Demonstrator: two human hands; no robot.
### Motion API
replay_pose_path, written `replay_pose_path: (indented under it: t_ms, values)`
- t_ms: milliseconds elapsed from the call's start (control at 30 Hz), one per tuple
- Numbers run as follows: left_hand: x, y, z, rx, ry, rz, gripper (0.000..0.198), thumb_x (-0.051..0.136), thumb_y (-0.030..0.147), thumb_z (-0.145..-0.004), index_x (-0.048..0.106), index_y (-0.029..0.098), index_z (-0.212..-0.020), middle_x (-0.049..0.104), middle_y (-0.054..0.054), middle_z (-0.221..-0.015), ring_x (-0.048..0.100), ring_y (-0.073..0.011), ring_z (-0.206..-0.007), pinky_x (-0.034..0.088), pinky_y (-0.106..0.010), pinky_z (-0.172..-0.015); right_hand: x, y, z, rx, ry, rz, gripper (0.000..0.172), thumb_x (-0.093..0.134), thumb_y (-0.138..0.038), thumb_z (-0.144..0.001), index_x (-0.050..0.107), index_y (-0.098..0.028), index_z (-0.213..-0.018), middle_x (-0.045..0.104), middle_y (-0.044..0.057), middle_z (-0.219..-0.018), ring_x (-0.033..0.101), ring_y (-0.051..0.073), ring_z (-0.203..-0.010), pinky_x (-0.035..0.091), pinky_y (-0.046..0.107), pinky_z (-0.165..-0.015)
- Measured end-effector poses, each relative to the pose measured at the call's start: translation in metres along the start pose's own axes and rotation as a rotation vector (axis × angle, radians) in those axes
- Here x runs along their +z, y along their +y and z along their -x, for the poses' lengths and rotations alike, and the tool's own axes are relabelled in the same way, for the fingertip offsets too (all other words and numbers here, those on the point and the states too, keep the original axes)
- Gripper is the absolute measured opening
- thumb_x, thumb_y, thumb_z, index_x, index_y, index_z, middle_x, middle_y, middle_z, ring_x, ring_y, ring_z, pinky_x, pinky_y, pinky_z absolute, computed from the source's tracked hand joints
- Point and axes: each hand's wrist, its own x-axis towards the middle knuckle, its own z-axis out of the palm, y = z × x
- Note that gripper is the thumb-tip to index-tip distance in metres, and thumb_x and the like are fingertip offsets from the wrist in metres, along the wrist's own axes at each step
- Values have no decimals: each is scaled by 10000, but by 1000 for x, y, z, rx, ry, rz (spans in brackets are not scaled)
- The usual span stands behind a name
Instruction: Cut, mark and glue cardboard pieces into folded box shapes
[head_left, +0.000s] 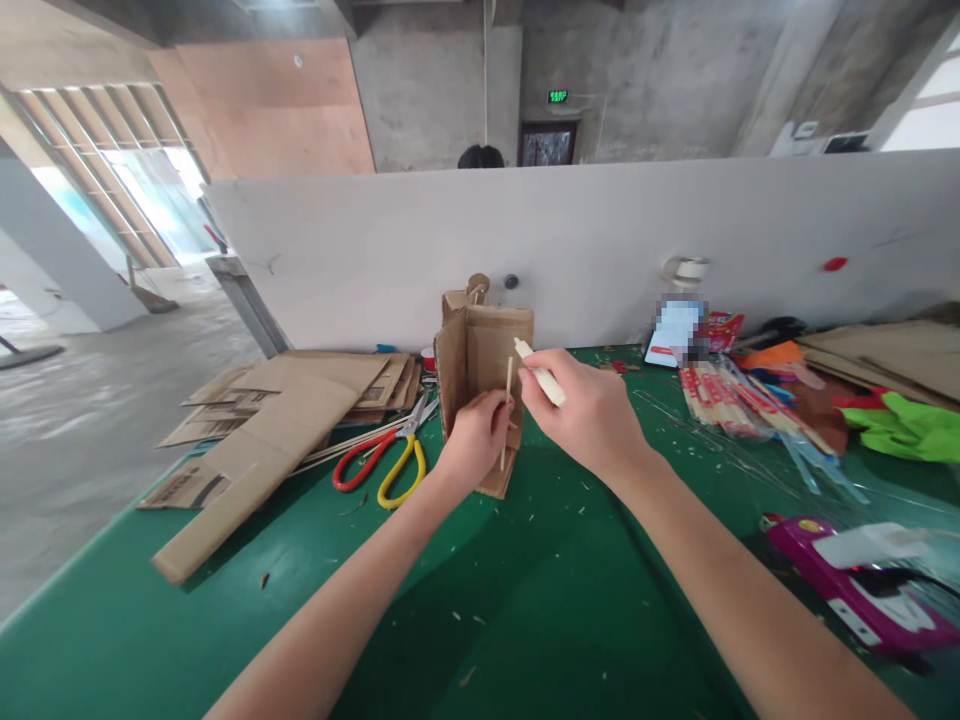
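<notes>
1. The left hand (476,435) pinches a thin upright wooden stick (506,412) against the small brown cardboard structure (480,365) standing on the green table (525,600).
2. The right hand (592,415) grips a white glue stick (538,373), tip beside the stick's top; the stick seems not yet fixed.
3. Further left lie red-and-yellow-handled scissors (382,462) and flat cardboard sheets (285,400), seemingly unused stock.

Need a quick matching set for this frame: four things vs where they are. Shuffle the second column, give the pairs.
Things:
1. scissors
2. thin stick
3. white stick
4. pink tool

Places:
A. in the right hand
B. in the left hand, upright against the cardboard box
C. far right on the green table
D. lying beside the flat cardboard

Pairs: 1-D, 2-B, 3-A, 4-C
</notes>
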Motion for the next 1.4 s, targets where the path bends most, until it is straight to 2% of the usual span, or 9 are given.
replay_pose_path:
  t_ms: [100, 300, 767, 1000, 1267, 1400]
  values:
    - [0, -1, 0, 4, 8, -3, 143, 422, 153, -890, 530, 176, -799, 573, -12, -727, 555, -125, -611, 451, -239, -652, 7, 1, 2, -26, 12, 9, 100, 479, -241, -921, 538, -202, -851, 638, -15, -617, 577, 108, -495, 344, 232, -450]
    - [0, -3, -1, -15, 16, -13, 168, 427, 151, -890, 538, 182, -767, 552, 2, -678, 554, -130, -626, 446, -241, -663, 17, 6, 9, 5, 120, -43, 27, 513, -231, -894, 528, -216, -877, 664, -14, -661, 593, 103, -501, 408, 213, -476]
    - [2, -4, -1, -14, 6, -15, 166, 424, 159, -894, 565, 176, -808, 581, -14, -725, 556, -141, -644, 434, -254, -666, 20, 6, 8, 24, 52, -106, 52, 516, -169, -867, 558, -198, -878, 688, 4, -708, 617, 117, -559, 426, 221, -516]
    - [1, -3, -1, 7, 13, -21, 177, 421, 131, -895, 562, 168, -794, 592, -32, -769, 568, -154, -729, 436, -263, -719, 18, 11, 6, -34, 126, -100, 73, 548, -149, -853, 550, -212, -890, 689, -14, -714, 639, 113, -597, 463, 212, -544]
    - [7, -5, -7, 48, 74, -13, 170, 444, 130, -906, 613, 147, -892, 625, -57, -836, 594, -151, -753, 469, -257, -733, 10, 12, 4, -30, 165, -161, 154, 542, -152, -871, 549, -245, -993, 694, -11, -792, 653, 124, -655, 500, 230, -593]
    - [10, -6, -6, 45, 147, -39, 149, 493, 150, -899, 641, 142, -917, 636, -69, -879, 612, -160, -817, 481, -268, -790, 14, 14, 5, 52, 256, -203, 234, 486, -178, -917, 538, -275, -1123, 693, 19, -875, 666, 166, -774, 536, 305, -718]
